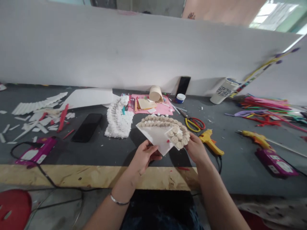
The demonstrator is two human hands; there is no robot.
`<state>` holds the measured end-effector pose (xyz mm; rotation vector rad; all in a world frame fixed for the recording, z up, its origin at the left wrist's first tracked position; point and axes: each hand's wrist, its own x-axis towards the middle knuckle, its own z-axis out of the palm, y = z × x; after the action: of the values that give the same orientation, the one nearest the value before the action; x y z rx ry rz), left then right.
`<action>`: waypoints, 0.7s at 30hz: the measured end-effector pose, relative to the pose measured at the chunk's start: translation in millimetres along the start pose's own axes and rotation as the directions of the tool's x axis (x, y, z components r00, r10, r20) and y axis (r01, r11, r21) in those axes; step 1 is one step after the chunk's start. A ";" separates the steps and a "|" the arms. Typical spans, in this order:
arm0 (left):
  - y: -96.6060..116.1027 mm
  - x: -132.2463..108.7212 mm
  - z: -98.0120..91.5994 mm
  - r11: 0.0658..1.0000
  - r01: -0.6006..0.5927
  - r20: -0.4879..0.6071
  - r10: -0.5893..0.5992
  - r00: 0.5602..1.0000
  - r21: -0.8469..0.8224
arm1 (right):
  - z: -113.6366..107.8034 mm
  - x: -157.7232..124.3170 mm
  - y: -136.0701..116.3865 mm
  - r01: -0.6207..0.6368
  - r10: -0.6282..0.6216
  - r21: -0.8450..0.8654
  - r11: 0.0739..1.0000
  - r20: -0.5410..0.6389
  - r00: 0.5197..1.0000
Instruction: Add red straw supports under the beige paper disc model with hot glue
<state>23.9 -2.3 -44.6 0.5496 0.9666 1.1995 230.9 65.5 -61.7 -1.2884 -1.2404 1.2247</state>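
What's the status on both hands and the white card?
Left hand holding white card at near edge; right hand holding its right side. Beige rosettes along far and right parts. Yellow glue gun close by right hand.

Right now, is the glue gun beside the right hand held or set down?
Set down: the glue gun lies on the table; the right hand grips the flowered board.

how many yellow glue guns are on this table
2 in view: the nearer glue gun beside the right hand, the second glue gun farther right, by a purple box.
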 end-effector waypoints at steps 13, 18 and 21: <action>-14.8 8.9 49.7 0.960 -0.022 -0.195 -0.034 0.980 -0.279 | 4.2 -3.5 3.4 -0.003 0.001 -0.015 1.000 -0.127 0.992; -21.0 9.6 54.1 0.939 -0.066 -0.225 -0.012 0.974 -0.336 | 5.0 -7.1 6.0 0.022 -0.027 -0.067 0.998 -0.067 0.997; -23.7 10.6 52.5 0.943 -0.086 -0.237 0.008 0.971 -0.320 | 7.2 -6.0 9.7 0.004 -0.004 -0.006 1.000 -0.006 1.000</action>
<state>81.5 7.0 -40.3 0.1677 0.9261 1.4576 224.4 58.9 -71.5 -1.2929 -1.2425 1.2142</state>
